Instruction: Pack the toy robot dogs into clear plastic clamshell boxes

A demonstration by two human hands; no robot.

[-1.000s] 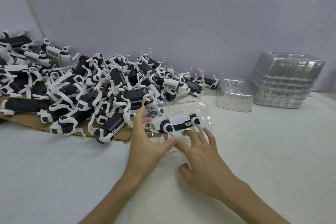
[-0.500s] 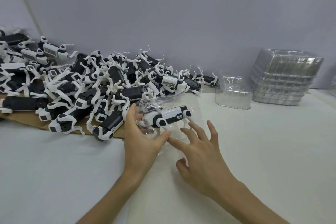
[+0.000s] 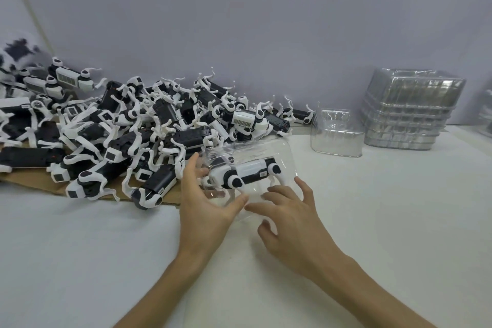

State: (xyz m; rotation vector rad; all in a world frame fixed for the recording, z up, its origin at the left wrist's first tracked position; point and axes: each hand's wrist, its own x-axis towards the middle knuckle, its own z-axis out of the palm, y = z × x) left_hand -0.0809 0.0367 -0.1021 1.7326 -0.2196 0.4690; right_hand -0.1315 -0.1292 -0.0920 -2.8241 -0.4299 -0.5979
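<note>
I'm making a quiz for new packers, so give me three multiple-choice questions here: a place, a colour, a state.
1. Where is the stack of empty clamshells?
A) far right, by the wall
B) on the cardboard
C) on a shelf

2. What colours is the toy dog in the held clamshell box?
A) red and yellow
B) white and black
C) green

3. What is the left hand doing?
A) lying flat on the table
B) gripping the box's end
C) waving

Answers: A, it stands far right against the wall; B, white body with black joints; B, thumb in front, fingers behind the plastic.
</note>
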